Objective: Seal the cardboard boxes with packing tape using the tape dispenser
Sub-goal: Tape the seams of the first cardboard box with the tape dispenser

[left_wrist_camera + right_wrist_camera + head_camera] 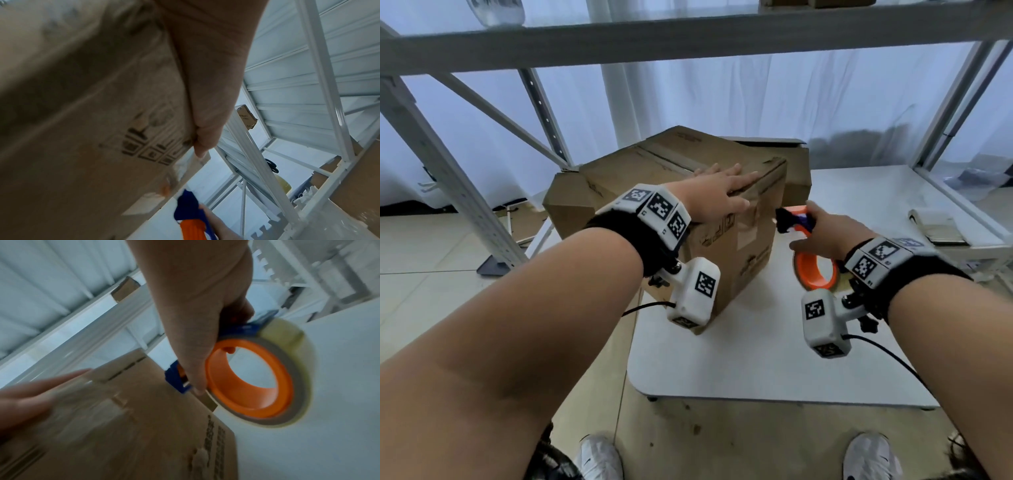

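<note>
A brown cardboard box (654,178) stands on the low white table (756,359), its top flaps folded down. My left hand (719,192) lies flat on the box's top near its right edge, fingers straight, the thumb (203,146) hanging over the side. My right hand (825,229) grips the orange and blue tape dispenser (815,267), which holds a roll of clear tape (287,340). The dispenser's blue head (176,381) touches the box's right side (144,418) just under the top edge.
A white metal shelving frame (688,37) spans overhead, with a slanted post (441,178) at left and uprights at right. A second box (798,171) sits behind the first. A folded cloth (935,226) lies on the right shelf. My shoes (599,459) stand at the table's front edge.
</note>
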Motion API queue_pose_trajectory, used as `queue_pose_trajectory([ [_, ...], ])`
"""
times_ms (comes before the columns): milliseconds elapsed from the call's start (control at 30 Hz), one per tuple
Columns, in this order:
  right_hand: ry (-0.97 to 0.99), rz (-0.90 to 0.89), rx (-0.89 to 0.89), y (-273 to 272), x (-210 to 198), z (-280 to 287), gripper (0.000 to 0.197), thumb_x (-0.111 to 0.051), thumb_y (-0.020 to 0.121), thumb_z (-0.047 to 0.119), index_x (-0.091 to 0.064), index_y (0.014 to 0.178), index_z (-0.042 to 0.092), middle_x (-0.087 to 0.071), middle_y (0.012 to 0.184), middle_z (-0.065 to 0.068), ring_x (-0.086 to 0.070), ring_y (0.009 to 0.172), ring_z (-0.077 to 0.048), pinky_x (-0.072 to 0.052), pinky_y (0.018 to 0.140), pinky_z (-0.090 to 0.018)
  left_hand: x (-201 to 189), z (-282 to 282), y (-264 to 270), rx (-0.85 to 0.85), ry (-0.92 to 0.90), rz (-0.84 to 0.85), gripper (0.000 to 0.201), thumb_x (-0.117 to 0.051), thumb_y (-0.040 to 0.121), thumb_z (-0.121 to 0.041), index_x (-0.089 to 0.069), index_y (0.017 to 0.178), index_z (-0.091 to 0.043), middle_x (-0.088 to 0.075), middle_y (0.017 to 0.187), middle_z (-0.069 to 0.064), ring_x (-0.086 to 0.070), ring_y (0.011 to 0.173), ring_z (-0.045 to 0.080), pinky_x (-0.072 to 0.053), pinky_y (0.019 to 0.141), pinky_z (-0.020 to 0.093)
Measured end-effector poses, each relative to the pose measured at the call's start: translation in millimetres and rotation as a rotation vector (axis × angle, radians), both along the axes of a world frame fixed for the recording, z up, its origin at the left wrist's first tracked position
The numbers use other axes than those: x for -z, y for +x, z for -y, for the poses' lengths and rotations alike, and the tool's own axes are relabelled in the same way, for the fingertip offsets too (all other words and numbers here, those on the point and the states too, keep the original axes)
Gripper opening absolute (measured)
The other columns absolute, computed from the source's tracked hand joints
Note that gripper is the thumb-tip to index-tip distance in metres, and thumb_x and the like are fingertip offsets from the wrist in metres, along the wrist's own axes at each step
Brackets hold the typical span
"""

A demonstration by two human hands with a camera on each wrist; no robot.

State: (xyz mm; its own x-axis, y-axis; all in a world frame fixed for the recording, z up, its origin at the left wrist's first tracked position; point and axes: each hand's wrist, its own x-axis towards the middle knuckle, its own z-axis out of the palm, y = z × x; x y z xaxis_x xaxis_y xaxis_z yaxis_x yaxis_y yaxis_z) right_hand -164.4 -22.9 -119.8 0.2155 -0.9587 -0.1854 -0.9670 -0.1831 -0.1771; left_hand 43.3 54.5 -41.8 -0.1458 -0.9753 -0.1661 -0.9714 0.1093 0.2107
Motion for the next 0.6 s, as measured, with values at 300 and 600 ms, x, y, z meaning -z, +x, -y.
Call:
queue_pose_trajectory([
  [300,0.171,0.608,0.530,-60.9,90.0,12.2,0.060,-0.068,0.081,0.050,-0.061,0.097,-0.007,-0.062,0.085,-0.023,-0.059,0.077,-0.033,-0.044,0.068,-0.039,-11.9,1.7,10.5,0.168,0.055,0.044,0.058,-0.043,0.100,-0.036,-0.012,0.149,-0.042,-0.004,0.158,-0.016,0.002,0.146,0.011,0.003,0.116,0.037],
  [600,-0.287,0.897,0.074,-4.6,53.9,-25.9,0.012,-0.061,0.089,0.012,-0.064,0.101,0.012,-0.064,0.097,-0.003,-0.059,0.091,-0.016,-0.043,0.078,-0.016,1.1,-7.7,8.4,0.102,-0.039,0.070,0.052,-0.029,0.100,-0.045,-0.012,0.149,-0.042,-0.001,0.160,0.007,0.004,0.147,0.022,0.003,0.119,0.040],
])
